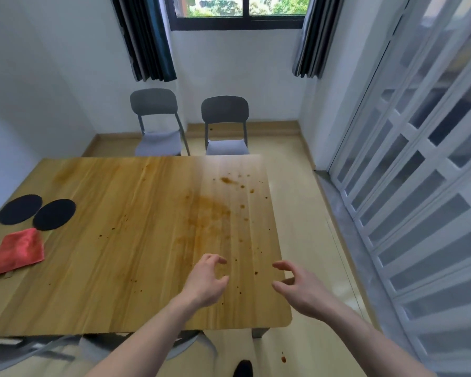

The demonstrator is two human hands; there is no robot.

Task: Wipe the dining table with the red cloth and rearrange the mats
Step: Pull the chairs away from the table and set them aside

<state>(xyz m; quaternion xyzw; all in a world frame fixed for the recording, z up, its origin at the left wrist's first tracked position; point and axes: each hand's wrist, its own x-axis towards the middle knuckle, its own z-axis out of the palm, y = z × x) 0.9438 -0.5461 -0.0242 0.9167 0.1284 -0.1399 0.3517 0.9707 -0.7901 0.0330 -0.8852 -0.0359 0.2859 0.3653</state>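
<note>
The wooden dining table [114,281] carries brown stains and spatters [210,210] over its right half. At its far left edge lies the folded red cloth [19,251]. Just behind it sit two round black mats, one [19,209] at the edge and another [54,214] slightly overlapping it. My left hand [205,281] hovers over the table's near right part with fingers loosely curled and holding nothing. My right hand [299,287] hangs by the table's right edge, fingers spread and empty. Both hands are far from the cloth and mats.
Two grey chairs [158,123] [225,126] stand behind the table's far edge under a window. Another chair [98,349] is tucked in at the near side. White folding doors [419,186] line the right. A small stain [283,359] marks the floor.
</note>
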